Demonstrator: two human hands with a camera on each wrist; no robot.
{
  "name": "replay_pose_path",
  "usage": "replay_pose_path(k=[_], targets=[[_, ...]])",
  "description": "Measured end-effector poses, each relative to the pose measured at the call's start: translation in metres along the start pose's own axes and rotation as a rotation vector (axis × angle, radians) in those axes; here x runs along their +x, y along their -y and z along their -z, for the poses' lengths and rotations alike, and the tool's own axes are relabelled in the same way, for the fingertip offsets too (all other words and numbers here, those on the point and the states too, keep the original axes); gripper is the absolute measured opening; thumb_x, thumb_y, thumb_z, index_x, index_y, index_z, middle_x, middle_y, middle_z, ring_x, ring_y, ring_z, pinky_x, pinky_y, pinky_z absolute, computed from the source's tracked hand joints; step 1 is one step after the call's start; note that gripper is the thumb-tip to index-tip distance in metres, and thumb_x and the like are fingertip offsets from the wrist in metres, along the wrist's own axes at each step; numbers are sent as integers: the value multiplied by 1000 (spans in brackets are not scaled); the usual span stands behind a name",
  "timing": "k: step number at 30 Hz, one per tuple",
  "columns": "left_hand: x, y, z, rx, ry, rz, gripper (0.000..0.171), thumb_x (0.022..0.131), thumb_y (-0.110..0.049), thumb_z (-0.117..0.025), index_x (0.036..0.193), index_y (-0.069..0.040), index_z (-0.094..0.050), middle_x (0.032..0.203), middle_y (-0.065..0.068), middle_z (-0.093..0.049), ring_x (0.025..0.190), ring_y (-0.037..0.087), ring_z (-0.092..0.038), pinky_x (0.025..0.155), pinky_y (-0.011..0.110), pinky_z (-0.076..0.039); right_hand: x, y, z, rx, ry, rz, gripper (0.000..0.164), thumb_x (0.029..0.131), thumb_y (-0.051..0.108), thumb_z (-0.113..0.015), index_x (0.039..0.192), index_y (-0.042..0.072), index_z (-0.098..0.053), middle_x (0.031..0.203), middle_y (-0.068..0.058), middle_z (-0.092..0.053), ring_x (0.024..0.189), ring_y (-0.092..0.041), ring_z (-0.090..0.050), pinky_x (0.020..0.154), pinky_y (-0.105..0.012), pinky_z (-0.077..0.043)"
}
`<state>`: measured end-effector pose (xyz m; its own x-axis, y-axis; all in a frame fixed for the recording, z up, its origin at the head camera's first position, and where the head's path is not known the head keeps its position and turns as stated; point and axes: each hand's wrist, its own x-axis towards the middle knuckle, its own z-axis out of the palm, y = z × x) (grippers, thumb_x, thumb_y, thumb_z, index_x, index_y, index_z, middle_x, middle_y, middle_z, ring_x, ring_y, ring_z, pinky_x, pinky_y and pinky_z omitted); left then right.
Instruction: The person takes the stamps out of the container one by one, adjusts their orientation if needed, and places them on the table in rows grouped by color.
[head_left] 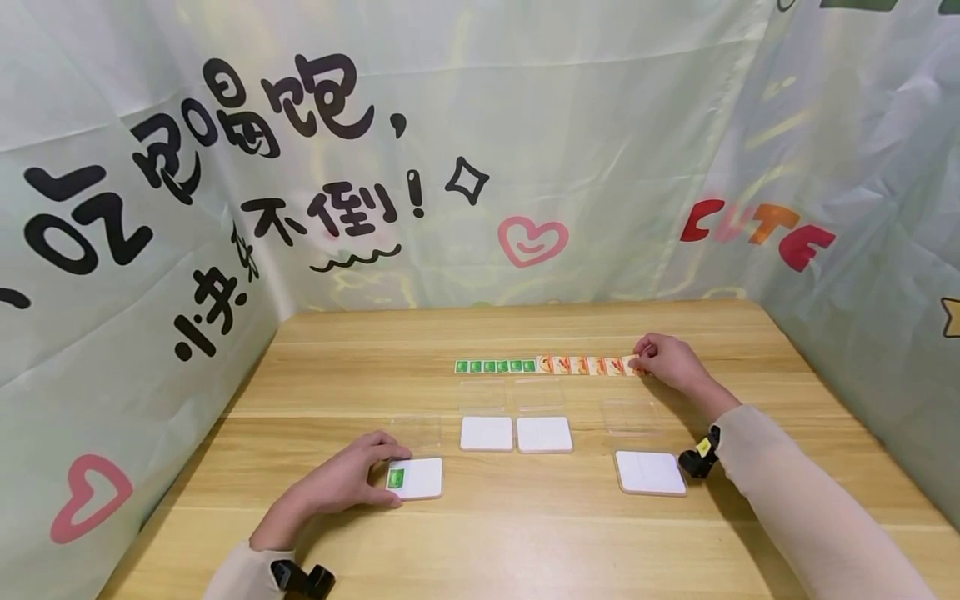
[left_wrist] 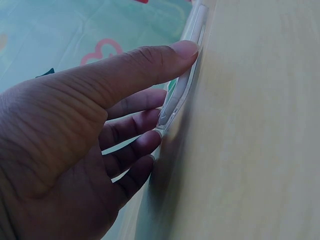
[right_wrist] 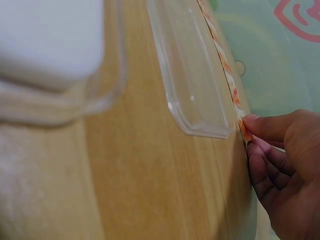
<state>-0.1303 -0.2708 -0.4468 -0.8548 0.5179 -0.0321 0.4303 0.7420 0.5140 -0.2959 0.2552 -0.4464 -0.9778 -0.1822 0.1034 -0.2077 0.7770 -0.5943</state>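
Note:
My left hand [head_left: 348,477] grips the left edge of a white flat block in a clear case [head_left: 422,479], thumb at the near side and fingers at the far side. A small green card [head_left: 396,478] lies on that block's left part. In the left wrist view, the thumb [left_wrist: 185,49] presses the case's clear rim [left_wrist: 180,95]. At the far right, my right hand [head_left: 670,360] pinches the end card [head_left: 634,364] of a row of orange-and-white cards [head_left: 579,365]. Green cards [head_left: 496,367] continue that row to the left.
Two white blocks in cases [head_left: 486,433] [head_left: 544,434] stand side by side mid-table; another white block [head_left: 650,472] lies by the right wrist. Clear lids [head_left: 482,396] [head_left: 630,417] lie behind the blocks. A printed cloth [head_left: 600,150] encloses the wooden table [head_left: 517,542].

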Motion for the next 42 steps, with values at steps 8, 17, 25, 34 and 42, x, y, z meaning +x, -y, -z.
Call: replay_pose_path(k=[8, 17, 25, 34, 42], targets=[[0, 0, -1, -4, 1, 10, 62, 75, -45, -83, 126, -16, -65, 114, -6, -52, 101, 15, -50, 89, 39, -43, 1, -3, -2, -21, 2, 4, 22, 92, 19, -69, 99, -1, -61, 83, -8, -63, 75, -22, -55, 69, -37, -43], [0, 1, -1, -1, -7, -6, 62, 75, -45, -83, 126, -16, -65, 114, -7, -52, 102, 15, -51, 90, 40, -44, -2, -2, 0, -16, -12, -5, 21, 93, 18, -68, 101, 0, -61, 85, -9, -61, 75, -24, -53, 69, -37, -42], [0, 2, -2, 5, -9, -3, 62, 74, -46, -83, 126, -15, -65, 114, -7, -52, 102, 15, -51, 90, 40, -44, -6, 3, 1, 8, -7, -3, 24, 94, 18, -67, 105, -2, -61, 91, -12, -63, 77, -23, -57, 66, -35, -45], [-1, 1, -1, 4, -4, -4, 62, 75, -46, -83, 126, -15, -65, 114, -6, -52, 102, 15, -51, 90, 40, -44, -10, 16, 3, 19, -7, 44, 26, 96, 21, -65, 110, -1, -61, 96, -13, -64, 86, -28, -61, 70, -39, -49], [1, 2, -1, 14, -3, -6, 63, 74, -46, -83, 126, -15, -65, 114, -6, -52, 101, 15, -51, 88, 39, -44, -11, 32, 1, 18, 4, 53, 26, 96, 17, -63, 114, -2, -61, 98, -12, -65, 88, -27, -61, 73, -41, -50]])
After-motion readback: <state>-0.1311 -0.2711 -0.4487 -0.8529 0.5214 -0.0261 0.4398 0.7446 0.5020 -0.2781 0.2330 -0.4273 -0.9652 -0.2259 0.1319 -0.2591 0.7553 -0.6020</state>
